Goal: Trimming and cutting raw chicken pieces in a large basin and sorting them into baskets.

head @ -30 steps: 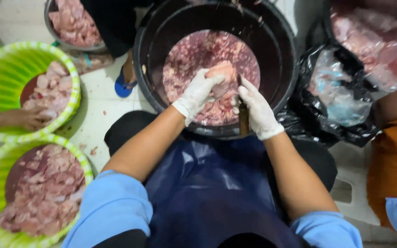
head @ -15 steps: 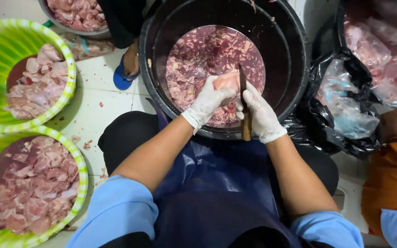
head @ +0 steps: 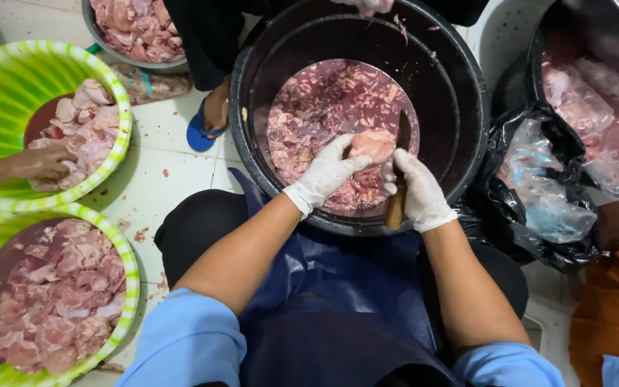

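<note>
A black tub (head: 467,107) of raw meat sits between the person's knees. The gloved left hand (head: 327,175) pinches a meat piece (head: 372,145) steady above it, while the right hand (head: 420,193) clenches a knife (head: 399,172) against it to cut.

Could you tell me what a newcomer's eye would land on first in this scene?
Probably the big black tub at top centre, full of raw pink meat. Over it, the gloved left hand holds a meat piece while the gloved right hand grips a knife. Two green basins of meat sit at left.
</note>
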